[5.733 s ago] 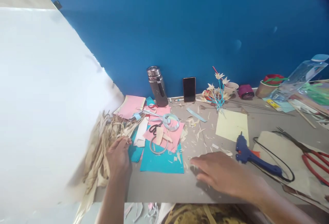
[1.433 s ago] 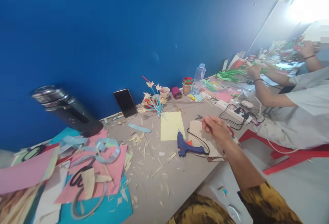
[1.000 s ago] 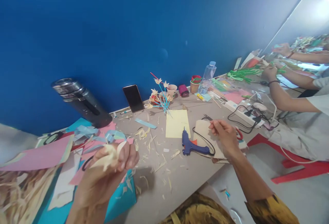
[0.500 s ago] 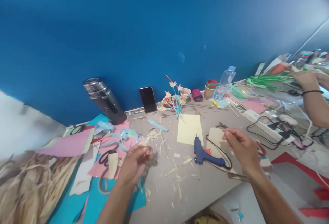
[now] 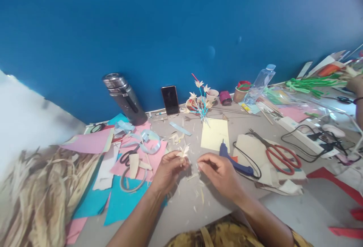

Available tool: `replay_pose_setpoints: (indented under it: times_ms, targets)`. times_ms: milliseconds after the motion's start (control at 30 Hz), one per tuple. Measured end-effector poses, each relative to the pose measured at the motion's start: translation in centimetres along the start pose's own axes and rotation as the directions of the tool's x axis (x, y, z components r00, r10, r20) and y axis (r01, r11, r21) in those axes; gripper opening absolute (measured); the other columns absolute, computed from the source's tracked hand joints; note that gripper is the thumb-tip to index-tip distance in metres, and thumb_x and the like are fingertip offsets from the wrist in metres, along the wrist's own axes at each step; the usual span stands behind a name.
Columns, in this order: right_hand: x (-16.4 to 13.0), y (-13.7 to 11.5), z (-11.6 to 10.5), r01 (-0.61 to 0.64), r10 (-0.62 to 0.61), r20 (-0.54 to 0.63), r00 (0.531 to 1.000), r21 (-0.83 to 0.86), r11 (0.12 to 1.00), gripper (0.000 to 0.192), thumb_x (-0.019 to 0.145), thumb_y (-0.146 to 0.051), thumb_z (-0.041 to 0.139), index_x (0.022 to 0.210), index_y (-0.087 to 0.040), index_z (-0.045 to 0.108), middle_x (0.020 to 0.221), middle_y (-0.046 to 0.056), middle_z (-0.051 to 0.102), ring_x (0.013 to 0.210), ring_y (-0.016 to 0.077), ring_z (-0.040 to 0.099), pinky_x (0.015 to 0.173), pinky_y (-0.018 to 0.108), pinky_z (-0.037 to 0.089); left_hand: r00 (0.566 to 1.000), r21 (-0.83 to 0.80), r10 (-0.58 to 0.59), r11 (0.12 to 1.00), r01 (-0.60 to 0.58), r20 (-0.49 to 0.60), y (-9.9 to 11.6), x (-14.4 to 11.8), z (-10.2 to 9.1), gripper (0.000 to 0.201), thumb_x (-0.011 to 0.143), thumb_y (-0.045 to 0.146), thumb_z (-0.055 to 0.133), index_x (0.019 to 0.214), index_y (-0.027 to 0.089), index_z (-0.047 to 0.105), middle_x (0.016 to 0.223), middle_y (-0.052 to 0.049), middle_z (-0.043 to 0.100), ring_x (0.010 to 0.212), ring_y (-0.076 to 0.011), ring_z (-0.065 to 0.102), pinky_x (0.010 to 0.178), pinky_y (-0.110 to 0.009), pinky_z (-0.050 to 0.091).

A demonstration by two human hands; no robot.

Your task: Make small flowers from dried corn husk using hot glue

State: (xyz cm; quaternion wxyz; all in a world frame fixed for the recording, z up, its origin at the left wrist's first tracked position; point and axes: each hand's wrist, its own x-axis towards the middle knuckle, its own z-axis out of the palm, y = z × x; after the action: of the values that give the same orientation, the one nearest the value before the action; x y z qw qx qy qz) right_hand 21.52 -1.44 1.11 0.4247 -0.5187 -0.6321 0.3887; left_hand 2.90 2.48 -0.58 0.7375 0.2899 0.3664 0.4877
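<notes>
My left hand (image 5: 168, 170) pinches a small cream husk flower (image 5: 183, 150) between thumb and fingers, just above the grey table (image 5: 184, 205). Close to its right, my right hand (image 5: 219, 172) has its fingers curled, the thumb and forefinger pinched together near the flower; whether they hold a thin stick is too small to tell. A blue glue gun (image 5: 234, 162) lies just behind my right hand. Coloured paper sheets (image 5: 124, 198) lie under and left of my left hand.
Dried husk strips (image 5: 39, 186) pile at the left. Black scissors (image 5: 127, 155), a flask (image 5: 124, 98), a phone (image 5: 170, 99), a bunch of finished flowers (image 5: 200, 99), yellow paper (image 5: 215, 139), red shears (image 5: 279, 155), a bottle (image 5: 259, 84) and a power strip (image 5: 300, 133) crowd the table. Another person's hand (image 5: 356, 84) works far right.
My right hand came left from the cardboard beside the shears to meet my left hand. My left hand brought the husk flower up in front of me. The view swung left.
</notes>
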Motion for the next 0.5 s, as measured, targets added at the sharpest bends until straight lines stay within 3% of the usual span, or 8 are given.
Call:
replay_pose_setpoints:
  times_ms: [100,300,500]
  targets:
    - [0.7,-0.6,0.6,-0.039,0.037,0.02,0.999,0.074,0.997,0.018,0.089,-0.028,0.056,0.083,-0.018,0.071,0.072,0.001,0.07,0.061,0.0137,0.06,0.056,0.023,0.044,0.999,0.001,-0.016,1.0,0.016,0.048,0.1,-0.2,0.3,0.02,0.063,0.025,0.087,0.063,0.015,0.069,0.063,-0.002,0.065,0.063,-0.0134,0.059,0.065,-0.026,0.044]
    - [1.5,-1.0,1.6,-0.076,0.057,0.072,0.996,0.296,0.952,0.014,0.086,-0.029,0.062,0.083,-0.017,0.069,0.077,0.004,0.075,0.072,0.0177,0.068,0.069,0.027,0.052,0.995,0.054,-0.017,0.998,0.012,0.103,-0.2,-0.4,0.5,0.019,0.064,0.027,0.086,0.063,0.015,0.072,0.061,-0.002,0.065,0.061,-0.0134,0.057,0.064,-0.026,0.044]
    - [1.4,-0.6,1.7,-0.066,0.075,-0.049,0.996,0.161,0.985,0.016,0.082,-0.031,0.066,0.084,-0.017,0.07,0.076,0.003,0.072,0.063,0.0144,0.059,0.059,0.025,0.046,0.977,0.3,0.201,0.929,-0.215,0.076,-0.9,-0.5,0.1,0.009,0.074,0.022,0.08,0.069,0.017,0.074,0.066,0.001,0.062,0.065,-0.0109,0.053,0.065,-0.024,0.042]
